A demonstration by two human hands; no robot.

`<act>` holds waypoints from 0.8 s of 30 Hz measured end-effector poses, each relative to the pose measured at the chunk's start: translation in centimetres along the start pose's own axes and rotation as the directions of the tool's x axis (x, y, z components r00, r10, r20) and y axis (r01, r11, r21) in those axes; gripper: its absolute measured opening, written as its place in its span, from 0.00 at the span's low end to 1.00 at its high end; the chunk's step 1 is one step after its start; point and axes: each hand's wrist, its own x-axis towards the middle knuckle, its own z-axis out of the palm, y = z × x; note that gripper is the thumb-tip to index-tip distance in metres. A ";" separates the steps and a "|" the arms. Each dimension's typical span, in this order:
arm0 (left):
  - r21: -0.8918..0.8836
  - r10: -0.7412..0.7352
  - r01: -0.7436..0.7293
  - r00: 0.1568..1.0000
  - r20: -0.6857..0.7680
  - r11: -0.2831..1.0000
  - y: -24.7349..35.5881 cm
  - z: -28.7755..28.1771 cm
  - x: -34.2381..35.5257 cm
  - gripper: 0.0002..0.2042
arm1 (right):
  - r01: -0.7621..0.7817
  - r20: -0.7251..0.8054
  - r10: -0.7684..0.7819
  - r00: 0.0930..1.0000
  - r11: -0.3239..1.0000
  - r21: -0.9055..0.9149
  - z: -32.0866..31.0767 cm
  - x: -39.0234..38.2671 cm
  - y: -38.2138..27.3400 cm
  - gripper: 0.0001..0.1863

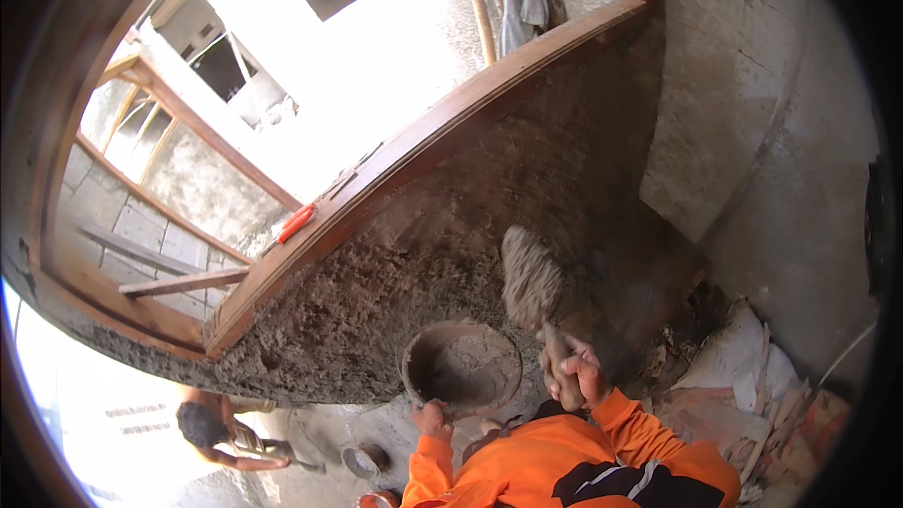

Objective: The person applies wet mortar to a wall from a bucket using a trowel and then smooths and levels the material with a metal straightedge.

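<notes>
In the head view, the right hand (576,376) is wrapped around the handle of a mortar-smeared trowel (531,275), its blade beyond and right of the mortar bowl (501,356). The left hand (433,420) clasps the bowl's near-left rim. A hasty swing could fling mortar off the blurred blade to the bowl's right; a slackening left grip could let the bowl tip and spill.

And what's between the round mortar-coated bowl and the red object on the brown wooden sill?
Rough dark-grey wall surface, then the brown wooden sill's near edge. Head view shows it.
</notes>
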 end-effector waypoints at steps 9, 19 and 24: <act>0.057 0.115 -0.114 0.993 -0.019 0.992 1.2 -9.0 3.7 0.23 | 0.758 -0.486 -0.848 0.213 0.457 -0.465 6.2 17.0 -0.4 0.28; 0.124 0.097 -0.075 0.979 -0.180 0.989 4.2 -15.5 4.9 0.24 | 0.506 0.077 -0.846 0.528 0.240 -0.829 8.8 21.6 11.6 0.32; 0.069 0.105 -0.095 0.981 -0.164 0.993 2.4 -16.8 7.2 0.16 | 0.579 -0.110 -0.880 0.462 0.393 -0.714 0.3 21.9 3.0 0.14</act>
